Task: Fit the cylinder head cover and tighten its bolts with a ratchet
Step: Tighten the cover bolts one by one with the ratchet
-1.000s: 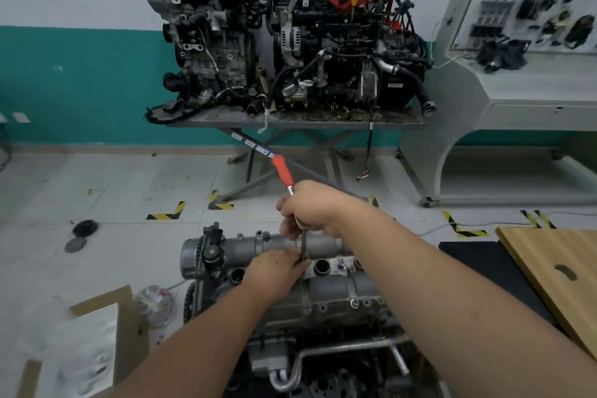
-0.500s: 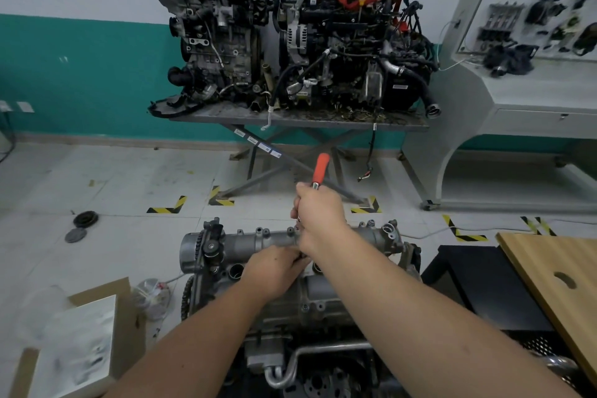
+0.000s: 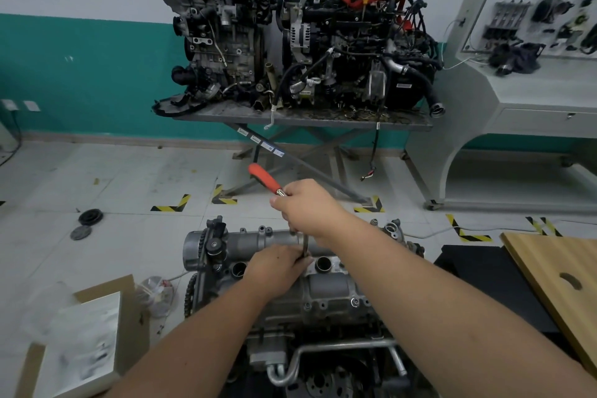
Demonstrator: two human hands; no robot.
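Note:
The grey cylinder head cover [image 3: 326, 287] lies on top of the engine in front of me, with round plug holes along it. My right hand [image 3: 310, 207] grips the ratchet [image 3: 265, 178], whose red handle points up and to the left. A thin extension bar [image 3: 305, 247] runs straight down from the ratchet head to the cover's middle. Around the foot of that bar my left hand [image 3: 276, 265] is closed, resting on the cover. The bolt under the bar is hidden by my fingers.
Two dirty engines [image 3: 300, 32] stand on a scissor-leg table [image 3: 300, 116] by the back wall. A wooden board [image 3: 555, 287] lies at the right over a black mat [image 3: 478, 271]. An open cardboard box [image 3: 80, 336] and a plastic bag [image 3: 155, 294] sit left of the engine.
The ratchet handle swung from up-left to upright and back to up-left, turning about the bar. My left hand stayed at the bar's foot. The camera shifted slightly.

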